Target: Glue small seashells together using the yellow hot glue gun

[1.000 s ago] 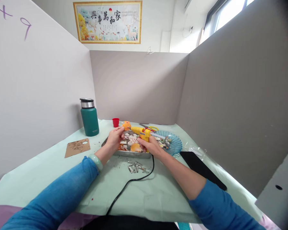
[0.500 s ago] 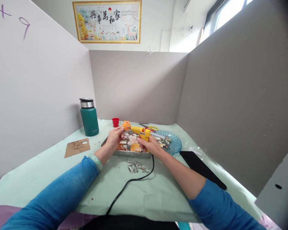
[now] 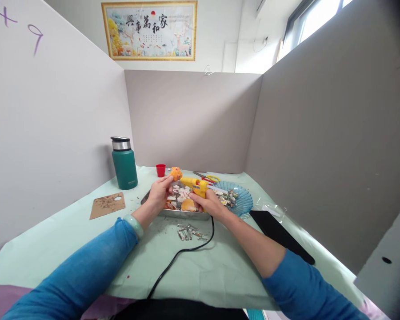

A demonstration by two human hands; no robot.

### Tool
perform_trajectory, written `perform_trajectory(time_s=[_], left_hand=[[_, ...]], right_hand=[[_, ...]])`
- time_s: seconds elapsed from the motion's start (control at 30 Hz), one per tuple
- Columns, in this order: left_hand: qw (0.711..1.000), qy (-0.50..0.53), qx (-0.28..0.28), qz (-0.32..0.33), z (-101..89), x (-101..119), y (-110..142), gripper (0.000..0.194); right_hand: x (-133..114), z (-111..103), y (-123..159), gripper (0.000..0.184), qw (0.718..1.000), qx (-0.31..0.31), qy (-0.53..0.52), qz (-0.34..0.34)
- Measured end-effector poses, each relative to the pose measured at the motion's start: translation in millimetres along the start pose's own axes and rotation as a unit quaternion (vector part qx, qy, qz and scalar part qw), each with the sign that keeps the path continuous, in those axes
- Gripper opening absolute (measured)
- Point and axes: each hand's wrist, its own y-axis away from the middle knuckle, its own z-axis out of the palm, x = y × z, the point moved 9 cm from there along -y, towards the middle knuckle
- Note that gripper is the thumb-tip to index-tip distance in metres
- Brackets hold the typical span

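Observation:
Between the fingertips of my left hand (image 3: 161, 192) is a small orange piece with a bumpy outline (image 3: 176, 174); its exact kind is too small to make out. My right hand (image 3: 209, 202) is wrapped round the handle of a yellow hot glue gun (image 3: 194, 182). The gun's nozzle points left, close to the orange piece, and a pale glue stick (image 3: 218, 189) sticks out at its back. Both hands are over a metal tray (image 3: 186, 215) of shells (image 3: 188, 205). The black cord (image 3: 179, 252) runs from the gun towards me.
Several metal clips (image 3: 189, 232) lie before the tray. A blue scalloped plate (image 3: 245, 200) holds small pieces on the right, near scissors (image 3: 212, 178) and a black flat strip (image 3: 280, 235). Left are a green bottle (image 3: 124, 169), a brown card (image 3: 107, 206) and a red cup (image 3: 160, 170).
The glue gun has shifted very slightly left, its nozzle closer to the orange piece. My left hand and its hold look nearly the same.

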Motion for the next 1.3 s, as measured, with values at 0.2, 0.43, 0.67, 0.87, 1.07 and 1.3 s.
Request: perform_trajectory(time_s=[0.2,0.43,0.67,0.87,1.07,1.3], left_hand=[[1.0,0.003,-0.004,0.008,1.8,2.1,0.1,0.024],[1.0,-0.003,-0.003,0.004,0.0,-0.5,-2.2,0.024],[1.0,-0.006,-0.009,0.003,-0.8,-2.3,-3.6,0.024],[1.0,-0.007,-0.01,0.001,-0.8,-3.2,-3.4,0.024],[1.0,-0.01,-0.006,0.003,1.0,-0.8,-0.5,0.025],[1.0,-0.016,-0.018,0.005,4.2,-0.6,0.4,0.026]], right_hand=[[-1.6,0.5,0.7,0.032,1.0,0.006,-0.002,0.0],[1.0,0.1,-0.2,0.032,1.0,0.014,-0.012,0.004],[0.4,-1.0,0.1,0.034,1.0,0.016,-0.008,0.001],[0.5,-1.5,0.3,0.033,1.0,0.014,-0.014,-0.005],[3.5,-3.0,-1.8,0.034,0.999,0.015,-0.029,-0.02],[2.0,-2.5,-1.2,0.032,1.0,0.01,-0.016,-0.017]])
